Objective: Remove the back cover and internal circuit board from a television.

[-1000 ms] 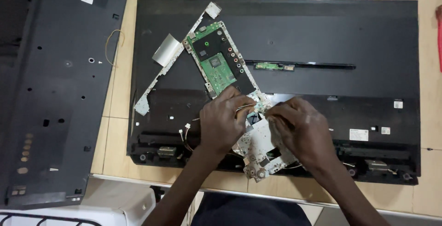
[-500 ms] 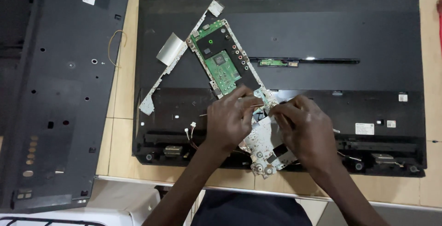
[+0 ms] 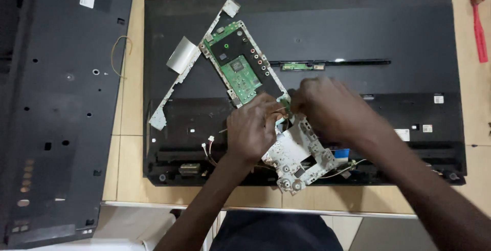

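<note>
- Resting on the silver perforated metal bracket (image 3: 299, 159), the left hand (image 3: 253, 131) has its fingers curled around a thin yellowish wire (image 3: 276, 112) at the lower end of the green circuit board (image 3: 240, 69).
- The right hand (image 3: 327, 107) meets it from the other side, fingers bunched tight at the same spot; what they pinch is hidden, so I cannot tell.
- The board lies tilted on the large flat black television back panel (image 3: 358, 36), with the bracket touching its lower end and reaching toward the panel's near edge.
- A thin grey metal frame strip (image 3: 176, 84) lies just left of the board.
- The panel lies on the light wooden table (image 3: 133, 143).
- A black plastic rear cover (image 3: 56, 102) lies at far left, and a red-handled tool (image 3: 479, 23) at far right.
</note>
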